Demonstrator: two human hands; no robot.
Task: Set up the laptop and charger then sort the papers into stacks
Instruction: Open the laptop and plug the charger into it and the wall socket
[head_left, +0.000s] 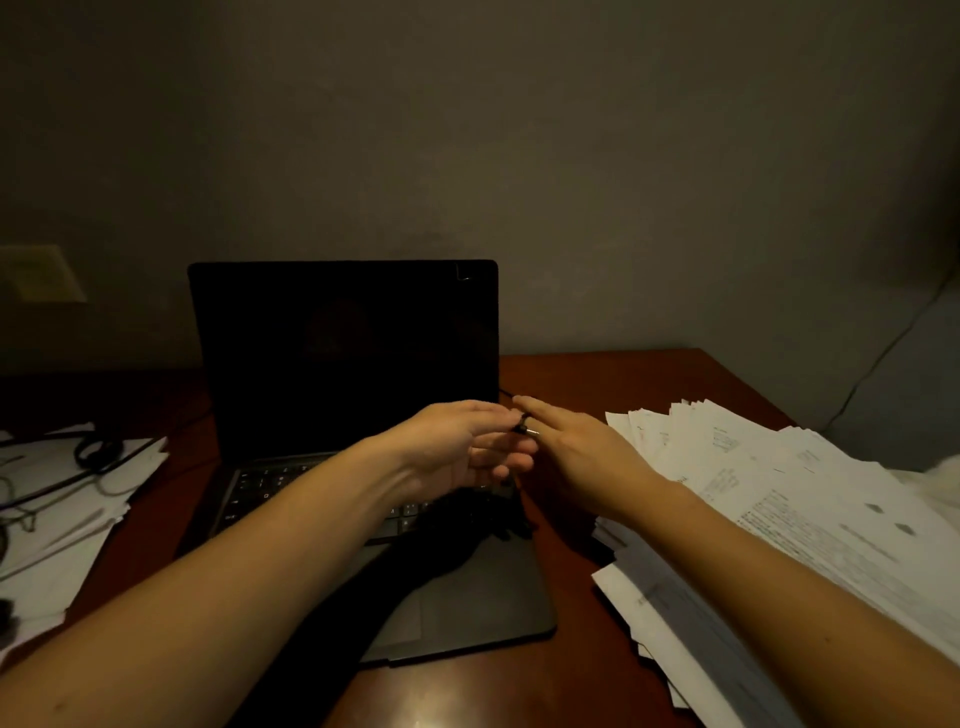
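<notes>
Fingers (496, 446) of the left hand (457, 452) curl inward and pinch the charger plug (521, 427), a small dark piece with a pale metal tip, held in the air just above the far right corner of the laptop's keyboard. The right hand (576, 457) lies back-up just right of it, its fingers (531, 407) straight and close together, pointing far and left so that their tips sit right beside the plug; whether they touch it cannot be told, and the thumb is hidden. The laptop (343, 338) stands open in the middle of the desk (571, 379), its screen dark and upright, its keyboard partly covered by the left forearm. A thin dark cable (505, 393) shows just beyond the fingertips at the right edge of the screen. To the right of the laptop, a large loose pile of papers (779, 493) fans out across the desk, with the right forearm passing over its near left part. On the left side lies a smaller spread of sheets (62, 525) with dark cords (93, 452) tangled on top.
</notes>
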